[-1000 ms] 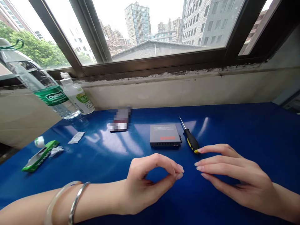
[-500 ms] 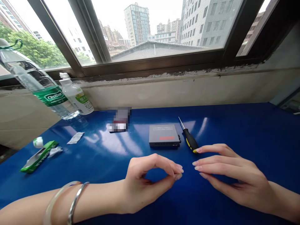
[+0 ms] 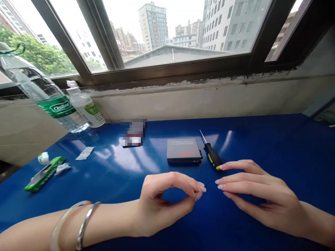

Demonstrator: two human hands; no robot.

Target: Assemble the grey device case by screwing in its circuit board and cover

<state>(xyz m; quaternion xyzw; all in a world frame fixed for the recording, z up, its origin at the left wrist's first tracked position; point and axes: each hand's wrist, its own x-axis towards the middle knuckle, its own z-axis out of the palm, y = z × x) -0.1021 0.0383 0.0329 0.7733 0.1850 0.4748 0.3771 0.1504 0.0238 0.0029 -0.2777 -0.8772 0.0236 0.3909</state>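
My left hand [image 3: 167,204] is closed in a pinch, thumb tip meeting the bent fingers in a loop. No object shows between its fingertips. My right hand [image 3: 264,198] lies to the right with fingers stretched out and slightly apart, holding nothing. Its index fingertip is at the yellow end of a black-and-yellow screwdriver [image 3: 213,157]; whether it touches cannot be made out. The screwdriver's shaft points away towards the wall. Just left of it sits a grey metal box [image 3: 184,150] with red lettering and small vent slots, beyond both hands.
On the blue table [image 3: 104,188], a large water bottle [image 3: 49,94] and a smaller white bottle [image 3: 85,106] stand at back left. A pixelated flat item [image 3: 134,132], a paper slip [image 3: 85,153] and a green wrapper [image 3: 44,174] lie left. A window frame [image 3: 167,69] runs behind.
Both hands hold nearly the same pose and place. The view has shifted very slightly; the box, screwdriver and other items stay where they were.
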